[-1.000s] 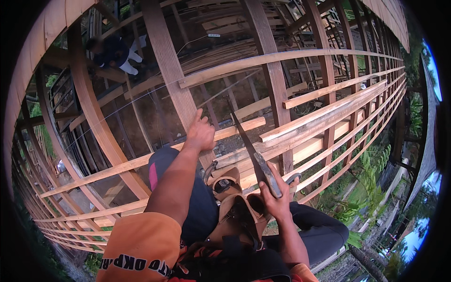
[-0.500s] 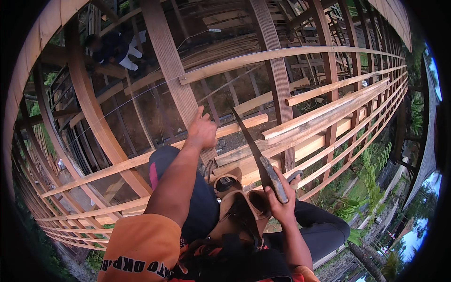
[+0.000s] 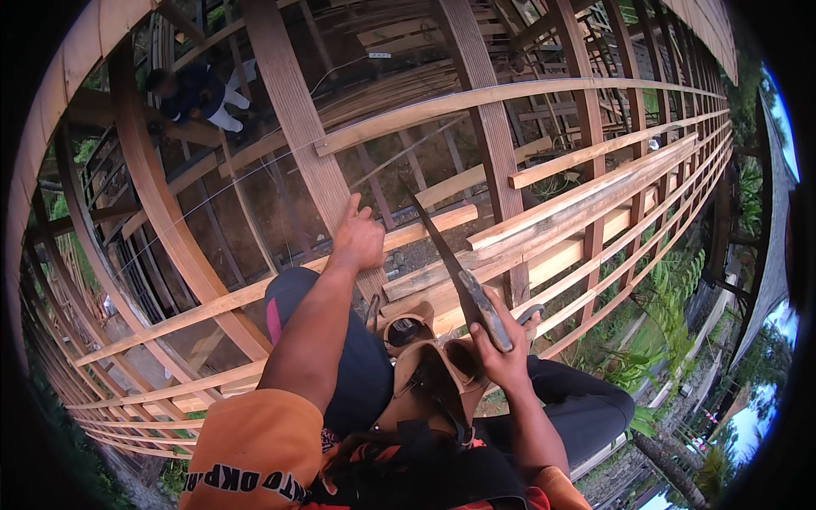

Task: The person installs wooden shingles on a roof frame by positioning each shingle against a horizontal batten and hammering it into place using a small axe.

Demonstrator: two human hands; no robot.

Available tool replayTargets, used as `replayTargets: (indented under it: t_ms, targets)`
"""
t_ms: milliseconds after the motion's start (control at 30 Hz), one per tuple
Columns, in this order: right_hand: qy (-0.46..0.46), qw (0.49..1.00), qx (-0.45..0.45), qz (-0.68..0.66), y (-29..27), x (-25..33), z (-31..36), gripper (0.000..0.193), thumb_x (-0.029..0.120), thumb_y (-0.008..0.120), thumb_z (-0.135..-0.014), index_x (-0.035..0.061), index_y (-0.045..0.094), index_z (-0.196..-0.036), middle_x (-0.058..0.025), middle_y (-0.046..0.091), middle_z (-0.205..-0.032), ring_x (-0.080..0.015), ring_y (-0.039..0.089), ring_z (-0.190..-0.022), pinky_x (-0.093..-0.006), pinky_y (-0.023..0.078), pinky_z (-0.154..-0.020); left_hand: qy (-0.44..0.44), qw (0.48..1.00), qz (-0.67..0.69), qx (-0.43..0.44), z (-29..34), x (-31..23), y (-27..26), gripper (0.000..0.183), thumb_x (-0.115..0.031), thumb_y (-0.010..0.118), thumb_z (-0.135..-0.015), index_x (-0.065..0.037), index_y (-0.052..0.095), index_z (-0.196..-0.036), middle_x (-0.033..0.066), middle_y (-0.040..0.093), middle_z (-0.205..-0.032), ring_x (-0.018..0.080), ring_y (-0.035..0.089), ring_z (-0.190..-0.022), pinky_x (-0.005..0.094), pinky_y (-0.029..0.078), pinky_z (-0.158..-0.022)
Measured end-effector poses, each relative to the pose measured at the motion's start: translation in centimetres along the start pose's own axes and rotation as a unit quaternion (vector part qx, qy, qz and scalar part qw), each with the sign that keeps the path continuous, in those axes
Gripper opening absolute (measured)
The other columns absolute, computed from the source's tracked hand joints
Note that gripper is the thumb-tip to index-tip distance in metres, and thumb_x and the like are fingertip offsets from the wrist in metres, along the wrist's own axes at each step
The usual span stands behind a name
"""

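Observation:
My right hand (image 3: 503, 353) is closed around the worn handle of a handsaw (image 3: 445, 248). Its dark blade points away from me, up and to the left, above the gap between two rafters. My left hand (image 3: 359, 239) lies on a light wooden batten (image 3: 429, 226) where it crosses a broad brown rafter (image 3: 293, 119). The index finger stretches out along the rafter; the other fingers curl down over the batten, their tips hidden. Between my legs hangs a brown leather tool pouch (image 3: 416, 374), open at the top.
Long battens cross several rafters. Loose boards (image 3: 586, 200) lie stacked on them to the right. A thin string (image 3: 200, 204) runs across the rafters at left. Far below, a person (image 3: 200, 93) in dark top and white trousers is among timber. Wide gaps drop to the ground.
The view has shifted slightly. My left hand stays on the batten over the rafter, and my right hand still holds the saw in nearly the same pose.

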State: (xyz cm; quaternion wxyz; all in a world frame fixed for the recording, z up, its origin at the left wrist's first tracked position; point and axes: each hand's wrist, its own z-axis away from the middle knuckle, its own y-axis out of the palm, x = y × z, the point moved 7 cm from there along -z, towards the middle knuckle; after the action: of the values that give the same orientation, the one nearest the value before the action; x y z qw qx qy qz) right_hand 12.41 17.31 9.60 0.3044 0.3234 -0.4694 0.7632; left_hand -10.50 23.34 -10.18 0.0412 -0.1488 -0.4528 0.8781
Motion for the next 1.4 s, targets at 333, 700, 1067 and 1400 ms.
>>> replayTargets:
  t_ms: [333,700,1067,1400]
  targets:
    - [-0.034,0.996,-0.052,-0.065,5.4,-3.8,-12.0,0.048,0.004,0.062,-0.090,-0.0030,0.054,-0.137,-0.0233,0.068,-0.118,-0.0226,0.067,-0.107,-0.0315,0.049,-0.094,0.036,0.999,-0.001,-0.034,-1.5,-2.0,-1.6,0.039,-0.040,0.070,-0.073,-0.006,0.078,-0.089,0.0104,0.074,-0.086,0.0245,0.060,-0.112,0.0514,0.010,-0.123]
    - [0.027,0.999,0.021,-0.017,-4.9,1.9,5.3,0.052,-0.001,0.061,-0.088,-0.0071,0.050,-0.139,-0.0189,0.067,-0.124,-0.0208,0.065,-0.113,-0.0323,0.046,-0.101,0.020,1.000,-0.020,-0.007,0.0,-0.7,-0.4,0.040,-0.043,0.069,-0.074,-0.007,0.079,-0.090,0.0076,0.075,-0.087,0.0239,0.059,-0.113,0.0518,0.008,-0.123]
    - [0.069,0.995,0.045,-0.062,-1.8,0.2,1.6,0.055,0.006,0.066,-0.090,-0.0019,0.049,-0.142,-0.0148,0.067,-0.121,-0.0159,0.062,-0.108,-0.0312,0.047,-0.096,0.005,1.000,-0.011,-0.004,0.7,0.3,-0.4,0.040,-0.043,0.069,-0.074,-0.007,0.078,-0.090,0.0077,0.075,-0.087,0.0243,0.060,-0.115,0.0520,0.009,-0.123]
    - [-0.137,0.988,-0.075,-0.004,4.2,-3.4,-9.9,0.050,0.009,0.065,-0.093,-0.0022,0.051,-0.140,-0.0084,0.067,-0.111,-0.0115,0.057,-0.094,-0.0246,0.048,-0.085,0.033,0.999,-0.018,-0.036,-2.0,-2.3,-1.5,0.038,-0.042,0.068,-0.076,-0.009,0.079,-0.092,0.0067,0.075,-0.093,0.0230,0.060,-0.114,0.0509,0.008,-0.123]
